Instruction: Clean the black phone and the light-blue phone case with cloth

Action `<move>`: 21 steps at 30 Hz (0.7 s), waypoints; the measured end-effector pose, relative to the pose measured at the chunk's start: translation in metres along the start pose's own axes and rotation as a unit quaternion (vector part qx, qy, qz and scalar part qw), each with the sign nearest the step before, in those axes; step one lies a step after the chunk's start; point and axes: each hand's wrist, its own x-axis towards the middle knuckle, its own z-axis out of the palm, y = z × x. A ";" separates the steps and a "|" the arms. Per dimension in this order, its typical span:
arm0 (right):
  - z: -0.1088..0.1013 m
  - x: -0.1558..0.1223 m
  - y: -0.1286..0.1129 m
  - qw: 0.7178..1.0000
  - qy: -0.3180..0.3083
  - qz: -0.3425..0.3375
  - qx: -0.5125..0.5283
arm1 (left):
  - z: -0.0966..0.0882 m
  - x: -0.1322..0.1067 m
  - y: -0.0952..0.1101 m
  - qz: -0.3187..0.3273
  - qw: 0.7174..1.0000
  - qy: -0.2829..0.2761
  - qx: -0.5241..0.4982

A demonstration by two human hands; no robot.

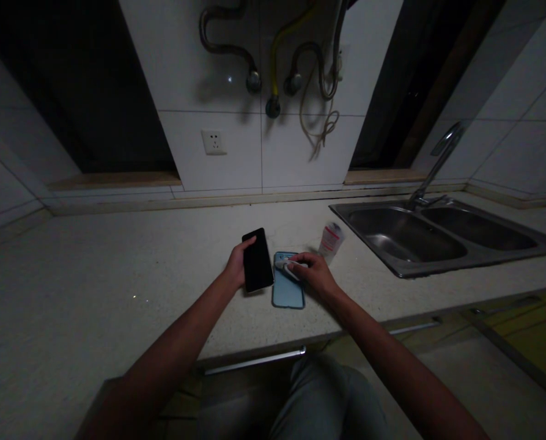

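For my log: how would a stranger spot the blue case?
From the steel sink, go left past the small bottle. The blue case lies flat there, under the right hand and its white cloth. The phone beside it, in the left hand, is black.

A pale speckled countertop (117, 256) runs across the view. A steel double sink (394, 269) is set into its right part, with a curved faucet (438, 160) rising behind the divide between the two basins. A small clear bottle (331, 239) with a reddish label stands on the counter just left of the sink's rim. On the white tiled wall (185, 73) behind sit a white socket (214, 142), several bent metal hoses (227, 46), a yellow hose (279, 43) and a loose hanging cord (321, 131). Dark openings flank the wall, each above a wooden sill (112, 179). A metal rail (254, 362) runs below the counter edge.
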 end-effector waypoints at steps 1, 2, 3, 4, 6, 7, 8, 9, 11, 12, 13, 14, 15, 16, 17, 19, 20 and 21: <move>0.000 0.001 0.001 1.000 0.001 -0.005 -0.006 | 0.000 -0.001 0.000 -0.015 0.999 -0.021 -0.038; 0.000 0.001 0.002 1.000 -0.001 -0.008 -0.013 | 0.001 -0.002 -0.001 -0.018 0.996 -0.046 -0.069; 0.000 0.002 0.002 1.000 -0.003 -0.008 -0.017 | 0.001 -0.003 -0.001 -0.019 0.993 -0.072 -0.090; 0.000 0.002 0.002 1.000 -0.005 -0.008 -0.018 | 0.002 -0.005 -0.003 -0.026 0.990 -0.095 -0.101; -0.001 0.002 0.003 1.000 -0.006 -0.008 -0.014 | 0.003 -0.009 -0.006 -0.053 0.985 -0.125 -0.104; -0.001 0.002 0.002 1.000 -0.007 -0.010 -0.012 | 0.004 -0.010 -0.008 -0.066 0.984 -0.131 -0.102; -0.001 0.002 0.002 1.000 -0.006 -0.014 -0.011 | 0.004 -0.010 -0.010 -0.073 0.983 -0.135 -0.100; -0.002 0.001 0.002 1.000 -0.006 -0.019 -0.012 | 0.004 -0.010 -0.012 -0.076 0.983 -0.139 -0.097; -0.002 0.001 0.002 0.999 -0.008 -0.029 -0.017 | 0.004 -0.008 -0.016 -0.071 0.983 -0.141 -0.090; -0.003 0.001 0.003 0.999 -0.006 -0.036 -0.023 | 0.004 -0.006 -0.017 -0.066 0.984 -0.142 -0.088; -0.003 0.000 0.003 0.999 -0.001 -0.041 -0.030 | 0.004 -0.004 -0.018 -0.059 0.984 -0.143 -0.087; -0.003 0.000 0.003 0.998 0.009 -0.046 -0.034 | 0.003 -0.002 -0.019 -0.052 0.984 -0.143 -0.088; -0.003 0.000 0.002 0.998 0.023 -0.050 -0.032 | 0.003 0.000 -0.019 -0.045 0.985 -0.142 -0.090; -0.003 0.000 0.001 0.997 0.042 -0.054 -0.023 | 0.003 0.001 -0.020 -0.039 0.985 -0.141 -0.093; -0.001 -0.001 0.000 0.996 0.064 -0.056 -0.009 | 0.003 0.002 -0.020 -0.034 0.985 -0.140 -0.097; 0.003 -0.002 -0.005 0.993 0.101 -0.065 0.021 | 0.004 0.003 -0.020 -0.035 0.984 -0.140 -0.104; 0.005 -0.003 -0.008 0.991 0.110 -0.070 0.032 | 0.005 0.003 -0.021 -0.036 0.984 -0.142 -0.105; 0.009 -0.003 -0.011 0.990 0.111 -0.075 0.042 | 0.005 0.003 -0.021 -0.037 0.983 -0.145 -0.105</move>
